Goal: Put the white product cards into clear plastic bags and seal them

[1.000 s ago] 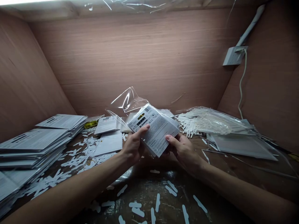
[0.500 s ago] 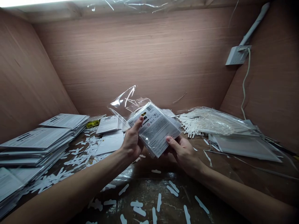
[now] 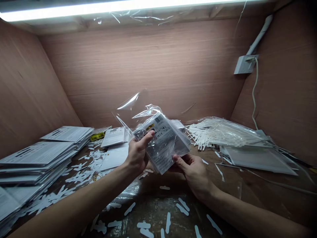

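Note:
A stack of printed cards in clear plastic sleeves (image 3: 164,142) is held tilted above the table, with small text, a barcode and a yellow-edged hang hole facing me. My left hand (image 3: 140,150) grips its left edge, thumb on top of the face. My right hand (image 3: 192,168) pinches the lower right corner, thumb in front and fingers hidden behind. From the stack's upper left a loose clear plastic flap (image 3: 131,104) sticks up and catches the light. Scattered white hang-tab cutouts (image 3: 182,208) lie on the brown table (image 3: 158,198) below my hands.
Piles of printed cards (image 3: 42,153) stand on the left, near a yellow roll (image 3: 97,136). Back right lie white paper strips (image 3: 201,132) under clear plastic sleeves (image 3: 230,132). A socket box (image 3: 245,64) with a cable hangs on the right wall; a lamp (image 3: 123,7) runs overhead.
My view has tipped up slightly, bringing the lamp into sight. The loose plastic flap has shifted shape. Both hands keep their hold on the stack, which appears slightly lower.

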The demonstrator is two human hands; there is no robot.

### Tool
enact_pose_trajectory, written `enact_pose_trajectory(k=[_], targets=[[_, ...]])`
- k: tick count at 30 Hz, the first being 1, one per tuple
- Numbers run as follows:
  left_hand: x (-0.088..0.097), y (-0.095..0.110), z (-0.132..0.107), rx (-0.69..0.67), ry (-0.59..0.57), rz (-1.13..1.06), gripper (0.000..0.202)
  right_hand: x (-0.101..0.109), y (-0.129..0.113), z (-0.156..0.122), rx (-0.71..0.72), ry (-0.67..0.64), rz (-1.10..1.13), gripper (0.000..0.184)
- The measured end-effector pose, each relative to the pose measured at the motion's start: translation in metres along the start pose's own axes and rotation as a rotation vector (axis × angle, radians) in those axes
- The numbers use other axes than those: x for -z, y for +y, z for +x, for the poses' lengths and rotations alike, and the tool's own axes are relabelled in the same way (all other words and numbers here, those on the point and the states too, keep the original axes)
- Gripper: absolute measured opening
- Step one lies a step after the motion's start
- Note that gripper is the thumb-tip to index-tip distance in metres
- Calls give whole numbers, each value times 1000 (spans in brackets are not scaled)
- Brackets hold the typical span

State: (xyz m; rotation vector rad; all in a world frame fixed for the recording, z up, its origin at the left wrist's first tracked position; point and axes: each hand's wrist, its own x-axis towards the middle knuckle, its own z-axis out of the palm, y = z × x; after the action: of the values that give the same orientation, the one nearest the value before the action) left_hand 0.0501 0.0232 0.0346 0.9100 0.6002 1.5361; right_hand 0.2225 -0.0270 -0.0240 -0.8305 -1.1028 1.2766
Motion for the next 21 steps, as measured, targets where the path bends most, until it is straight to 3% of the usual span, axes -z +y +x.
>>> enact_pose_trajectory(k=[7, 10, 12, 14, 16, 18, 20, 21], targets=[[-3, -6, -12, 68, -58, -20, 37, 4, -2, 6, 145, 27, -180, 41], [3, 9, -1, 60, -81, -56, 30, 10, -4, 11, 231, 63, -266, 39], [12, 28, 16, -6, -13, -53, 26, 15, -3, 14, 254, 86, -302, 39], [25, 51, 37, -98, -5, -39, 23, 19, -2, 16, 270, 106, -346, 39], [37, 77, 55, -187, -71, 37, 21, 23, 0, 17, 280, 120, -389, 38], [44, 103, 63, -464, -74, 295, 25, 26, 1, 18, 288, 117, -421, 36], [45, 125, 60, -665, -33, 452, 36, 29, 1, 18, 301, 96, -461, 34], [42, 134, 55, -812, -64, 648, 37, 30, 1, 18, 319, 81, -497, 31]])
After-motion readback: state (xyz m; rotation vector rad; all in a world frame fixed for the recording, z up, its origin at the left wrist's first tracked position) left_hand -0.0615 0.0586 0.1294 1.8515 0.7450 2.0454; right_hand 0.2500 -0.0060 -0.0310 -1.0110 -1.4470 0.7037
